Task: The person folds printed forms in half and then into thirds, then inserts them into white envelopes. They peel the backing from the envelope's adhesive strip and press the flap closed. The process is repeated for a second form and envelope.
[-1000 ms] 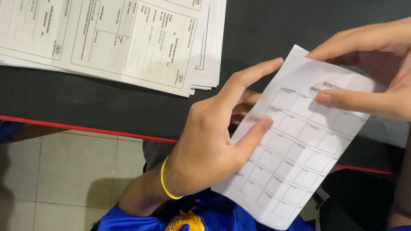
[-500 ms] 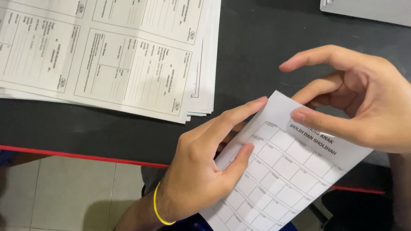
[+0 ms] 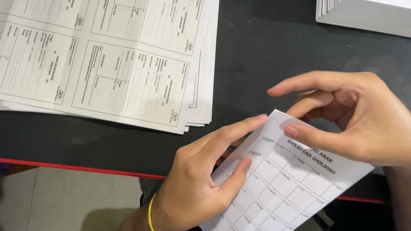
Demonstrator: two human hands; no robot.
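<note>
My left hand (image 3: 201,178), with a yellow band on its wrist, pinches the left edge of a folded white sheet printed with a grid of boxes (image 3: 282,188). The thumb lies on top and the index finger runs along the upper edge. My right hand (image 3: 354,121) grips the sheet's top corner, middle finger pressed on the paper and index finger raised above it. The sheet hangs tilted over the near edge of the black table (image 3: 267,52).
A stack of printed forms (image 3: 99,50) lies at the left on the table. A thick pile of white paper (image 3: 381,14) sits at the far right corner. A red strip (image 3: 57,166) edges the table, with tiled floor (image 3: 64,202) below.
The sheet has moved down and left in view while the view shifted, bringing the white pile at the top right into sight. My right hand's fingers have spread, index finger lifted.
</note>
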